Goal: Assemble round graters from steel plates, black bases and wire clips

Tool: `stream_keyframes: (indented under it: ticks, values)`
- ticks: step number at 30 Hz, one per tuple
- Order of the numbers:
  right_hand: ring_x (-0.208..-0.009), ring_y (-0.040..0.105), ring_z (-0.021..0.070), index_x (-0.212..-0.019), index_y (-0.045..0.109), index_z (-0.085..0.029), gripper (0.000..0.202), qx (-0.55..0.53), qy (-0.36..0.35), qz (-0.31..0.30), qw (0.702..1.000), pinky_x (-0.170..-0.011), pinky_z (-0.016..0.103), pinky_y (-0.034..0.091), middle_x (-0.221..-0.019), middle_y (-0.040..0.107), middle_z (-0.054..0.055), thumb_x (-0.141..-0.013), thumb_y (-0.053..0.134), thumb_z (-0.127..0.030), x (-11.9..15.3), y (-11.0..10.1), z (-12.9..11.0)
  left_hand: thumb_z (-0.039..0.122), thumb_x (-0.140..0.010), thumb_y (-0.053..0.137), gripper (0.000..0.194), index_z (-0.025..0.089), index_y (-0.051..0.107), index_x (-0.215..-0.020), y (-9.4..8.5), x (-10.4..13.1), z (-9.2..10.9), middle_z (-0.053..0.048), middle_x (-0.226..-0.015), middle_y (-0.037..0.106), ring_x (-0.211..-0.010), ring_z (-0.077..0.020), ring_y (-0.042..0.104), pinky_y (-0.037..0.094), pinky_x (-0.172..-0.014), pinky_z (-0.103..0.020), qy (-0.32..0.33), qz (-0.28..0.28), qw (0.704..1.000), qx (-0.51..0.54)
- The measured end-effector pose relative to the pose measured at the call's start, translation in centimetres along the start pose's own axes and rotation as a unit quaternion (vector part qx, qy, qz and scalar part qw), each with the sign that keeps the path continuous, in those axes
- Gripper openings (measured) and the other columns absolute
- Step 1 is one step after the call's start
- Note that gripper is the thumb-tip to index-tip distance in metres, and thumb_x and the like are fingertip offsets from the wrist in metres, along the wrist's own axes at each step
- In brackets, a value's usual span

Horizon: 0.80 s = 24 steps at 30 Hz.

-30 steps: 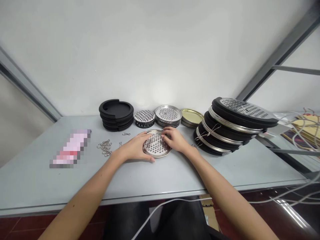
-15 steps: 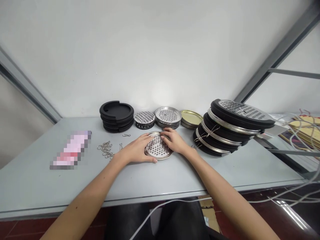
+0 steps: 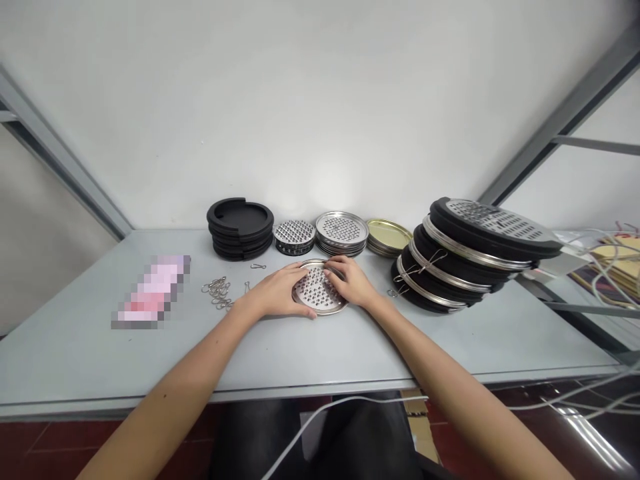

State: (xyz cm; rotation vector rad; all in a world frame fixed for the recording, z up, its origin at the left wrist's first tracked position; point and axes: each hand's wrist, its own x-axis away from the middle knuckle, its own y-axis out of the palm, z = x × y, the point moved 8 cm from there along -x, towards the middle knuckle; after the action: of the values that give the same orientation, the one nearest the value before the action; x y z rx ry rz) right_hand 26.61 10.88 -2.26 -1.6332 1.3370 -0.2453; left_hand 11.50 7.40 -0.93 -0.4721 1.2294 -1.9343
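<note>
A round silver disc with raised grater teeth, set in a metal rim [image 3: 320, 288], lies flat on the grey table. My left hand [image 3: 280, 293] grips its left edge, thumb along the near side and fingers on the far left. On the right, my right hand [image 3: 351, 281] holds the rim, its fingers bent over the top. Behind the disc stand a stack of grater discs [image 3: 295, 235], a stack of perforated silver discs [image 3: 342, 229] and gold-coloured lids [image 3: 390, 235]. Black rings [image 3: 241, 223] are piled at the back left.
Wire clips [image 3: 219, 292] lie left of my left hand, near a blurred pink item [image 3: 157, 288]. A tall leaning stack of black and silver graters [image 3: 450, 260] stands at the right. A white cable [image 3: 345, 400] crosses below the table's front edge [image 3: 260, 392].
The whole view has shifted slightly, so things appear a little further right. Both hands stay on the disc with almost the same grip.
</note>
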Motion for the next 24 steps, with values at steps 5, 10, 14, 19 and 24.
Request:
stream_keyframes:
  ticks: [5, 10, 14, 19, 24]
  values:
    - [-0.111, 0.059, 0.0259, -0.105, 0.074, -0.019, 0.032, 0.013, 0.005, -0.002, 1.000, -0.101, 0.043, 0.044, -0.118, 0.066, 0.012, -0.093, 0.049, -0.036, 0.20, 0.08, 0.08, 0.065, -0.058, 0.078, 0.098, 0.020, 0.048, -0.140, -0.04, -0.01, 0.04, -0.012, -0.147, 0.046, -0.141, -0.0339, 0.034, 0.034, -0.113, -0.046, 0.006, 0.009, 1.000, 0.014]
    - [-0.113, 0.059, 0.0267, -0.108, 0.074, -0.020, 0.036, 0.024, -0.005, -0.012, 1.000, -0.101, 0.044, 0.043, -0.120, 0.067, 0.012, -0.095, 0.048, -0.039, 0.03, 0.09, 0.01, 0.068, -0.057, 0.077, 0.099, 0.018, 0.050, -0.138, 0.03, -0.11, 0.08, -0.014, -0.144, 0.050, -0.140, -0.0345, 0.035, 0.035, -0.112, -0.046, 0.004, 0.007, 1.000, 0.003]
    - [-0.112, 0.060, 0.0259, -0.106, 0.075, -0.020, 0.036, 0.008, -0.010, -0.015, 1.000, -0.101, 0.043, 0.043, -0.119, 0.067, 0.011, -0.096, 0.046, -0.039, -0.04, -0.05, -0.03, 0.071, -0.058, 0.075, 0.100, 0.017, 0.049, -0.138, 0.02, -0.11, 0.26, -0.014, -0.144, 0.050, -0.140, -0.0342, 0.036, 0.035, -0.112, -0.045, 0.006, 0.003, 1.000, -0.018]
    - [-0.110, 0.060, 0.0252, -0.108, 0.073, -0.019, 0.037, -0.006, 0.002, 0.002, 1.000, -0.101, 0.042, 0.043, -0.117, 0.067, 0.011, -0.096, 0.044, -0.037, 0.11, -0.37, 0.08, 0.071, -0.061, 0.073, 0.098, 0.016, 0.050, -0.137, 0.08, 0.04, 0.31, -0.015, -0.145, 0.048, -0.141, -0.0339, 0.034, 0.034, -0.113, -0.045, 0.005, -0.008, 1.000, -0.023]
    - [-0.113, 0.060, 0.0269, -0.106, 0.075, -0.020, 0.038, 0.001, 0.007, -0.007, 1.000, -0.102, 0.044, 0.042, -0.119, 0.067, 0.011, -0.097, 0.043, -0.039, 0.13, -0.07, 0.25, 0.071, -0.062, 0.072, 0.098, 0.015, 0.049, -0.138, 0.15, 0.13, 0.27, -0.016, -0.146, 0.047, -0.141, -0.0338, 0.032, 0.033, -0.113, -0.044, 0.002, -0.015, 1.000, -0.016]
